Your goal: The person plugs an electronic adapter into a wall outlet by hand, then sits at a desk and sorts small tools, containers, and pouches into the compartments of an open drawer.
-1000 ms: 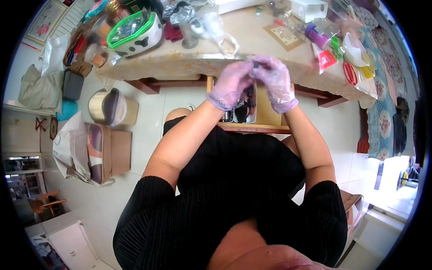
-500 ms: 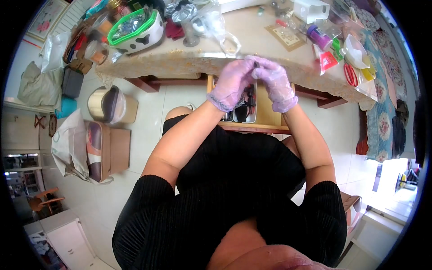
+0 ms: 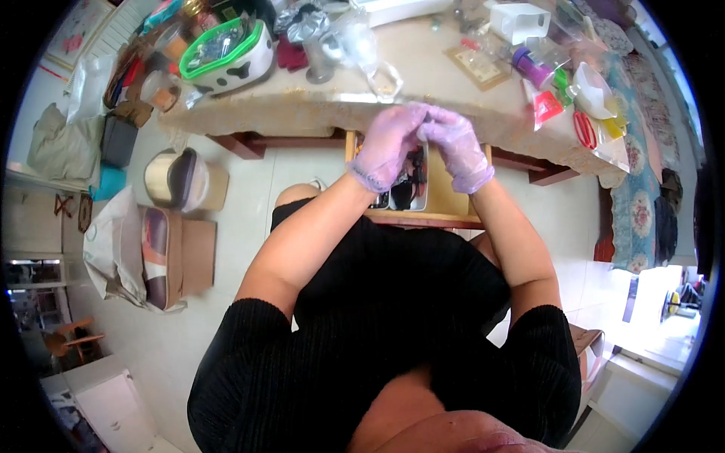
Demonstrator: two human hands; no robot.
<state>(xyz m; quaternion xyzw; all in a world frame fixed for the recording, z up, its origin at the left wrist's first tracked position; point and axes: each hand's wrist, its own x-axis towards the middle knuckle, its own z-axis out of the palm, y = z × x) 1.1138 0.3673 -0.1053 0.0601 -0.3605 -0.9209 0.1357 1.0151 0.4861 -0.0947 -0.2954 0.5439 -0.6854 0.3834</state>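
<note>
Thin purple gloves cover both hands, which meet at the fingertips over an open wooden drawer (image 3: 453,190). My left hand (image 3: 389,143) is closed, its fingers bent inward. My right hand (image 3: 456,143) is closed too, with thumb and fingers pinched against the left fingertips. A small dark piece (image 3: 427,118) shows between them, too little of it visible to name. Below the hands, a white tray (image 3: 424,198) inside the drawer holds several black items (image 3: 406,189), partly hidden by my left hand and wrist.
On the cloth-covered table (image 3: 302,102) stand a green-rimmed tub (image 3: 242,72), a clear cup (image 3: 319,66), a purple bottle (image 3: 533,69), red scissors (image 3: 584,130) and a white bowl (image 3: 593,89). A bin (image 3: 170,180) and a cardboard box (image 3: 198,257) are on the floor at left.
Both hands have come slightly down and toward me, still together at the fingertips. Less of the dark piece shows between them. The view has shifted a little.
</note>
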